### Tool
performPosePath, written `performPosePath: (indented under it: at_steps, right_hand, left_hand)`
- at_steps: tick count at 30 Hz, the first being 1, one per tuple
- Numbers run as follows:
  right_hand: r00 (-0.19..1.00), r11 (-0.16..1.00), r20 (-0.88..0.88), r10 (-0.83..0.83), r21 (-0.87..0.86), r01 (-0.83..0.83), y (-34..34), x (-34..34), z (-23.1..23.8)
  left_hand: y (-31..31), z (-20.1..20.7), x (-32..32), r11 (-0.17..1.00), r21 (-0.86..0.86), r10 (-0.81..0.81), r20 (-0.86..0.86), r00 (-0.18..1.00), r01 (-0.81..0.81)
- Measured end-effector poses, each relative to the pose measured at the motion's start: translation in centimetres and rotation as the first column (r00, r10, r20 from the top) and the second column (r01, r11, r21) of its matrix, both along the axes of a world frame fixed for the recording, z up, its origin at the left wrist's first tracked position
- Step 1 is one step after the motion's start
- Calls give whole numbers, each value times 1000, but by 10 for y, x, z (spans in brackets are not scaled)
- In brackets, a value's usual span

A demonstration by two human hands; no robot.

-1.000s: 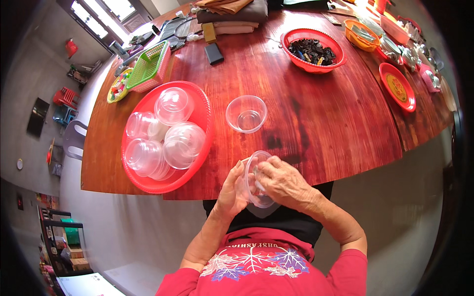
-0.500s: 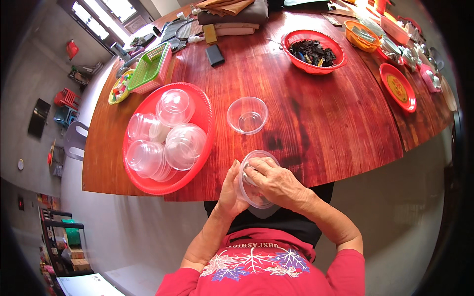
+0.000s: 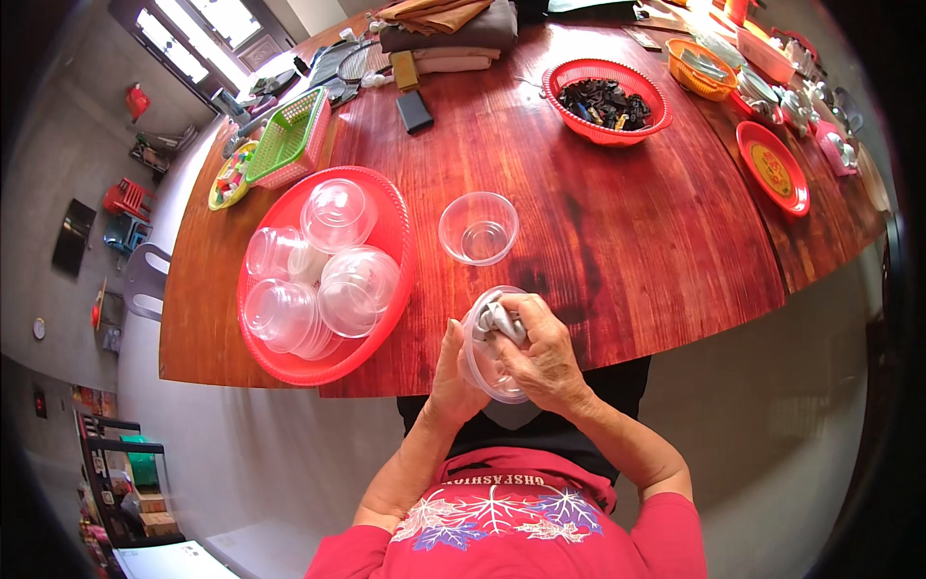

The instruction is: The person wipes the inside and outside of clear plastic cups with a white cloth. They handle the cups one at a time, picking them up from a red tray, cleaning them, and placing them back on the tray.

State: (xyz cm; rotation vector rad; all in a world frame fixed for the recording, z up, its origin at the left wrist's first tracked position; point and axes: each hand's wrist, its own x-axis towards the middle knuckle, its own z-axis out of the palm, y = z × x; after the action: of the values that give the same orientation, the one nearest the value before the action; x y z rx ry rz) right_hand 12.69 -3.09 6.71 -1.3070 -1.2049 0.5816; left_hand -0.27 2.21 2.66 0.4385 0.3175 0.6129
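At the table's near edge my left hand (image 3: 457,378) grips a clear plastic bowl (image 3: 495,384) by its side, tilted with its mouth toward me. My right hand (image 3: 542,359) is closed on a crumpled grey-white cloth (image 3: 503,324), pressed inside the bowl near its upper rim. A second clear bowl (image 3: 479,229) stands upright on the table just beyond my hands. To the left, a large red tray (image 3: 391,289) carries several clear plastic bowls (image 3: 359,294), some of them stacked and turned over.
A red basket (image 3: 666,114) of dark scraps stands at the far right, near an orange basket (image 3: 699,87) and a red plate (image 3: 775,174). At the far left are a green and pink basket (image 3: 289,140) and a dark box (image 3: 415,112). Folded cloths (image 3: 451,39) lie at the back.
My right hand has turned and shifted within the bowl, so more of the cloth shows near the upper rim. The left hand keeps its hold on the bowl.
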Motion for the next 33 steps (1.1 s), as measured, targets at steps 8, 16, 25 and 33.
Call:
performPosePath:
  at_steps: [8, 16, 25, 33]
  right_hand:
    - [765, 767, 94, 637, 15, -641, -7, 17, 10]
    - [862, 863, 76, 501, 30, -504, -38, 63, 49]
    - [706, 989, 705, -72, 144, -43, -21, 19, 28]
    - [884, 890, 176, 432, -240, -387, 8, 65, 17]
  left_hand:
    - [7, 10, -7, 990, 103, -87, -102, 991, 98]
    - [5, 28, -7, 826, 562, 239, -429, 871, 50]
    - [-10, 12, -2, 280, 956, 608, -250, 754, 92]
    - [-14, 12, -7, 102, 990, 497, -131, 858, 93]
